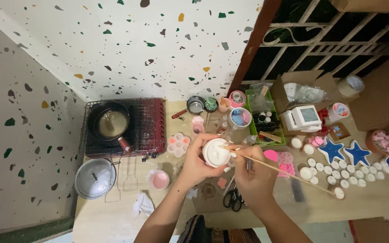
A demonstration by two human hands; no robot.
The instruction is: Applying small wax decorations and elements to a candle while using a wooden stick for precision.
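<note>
From the head camera, looking down, the left hand (197, 158) is curled around a small white round mould (215, 153), its fingers (208, 137) wrapped over the top edge and the thumb below, so the mould sits tilted in the grip above the wooden table (113, 216). The right hand (254, 173) pinches a thin wooden stick (289, 173) between closed fingers (241, 158); the stick's near tip lies on the mould's face, just past the right fingertips, and its far end runs out to the right over rows of small white discs (334, 173). Directly below the right fingers lie black-handled scissors (233, 198). Left of the left fingers stands a pink cup (160, 180), and farther left a metal lid (95, 178). Beyond the left fingers, a dark pan (110, 122) rests on a red wire rack (151, 126). Well right of the right fingers lie two blue star-shaped pieces (344, 151).
</note>
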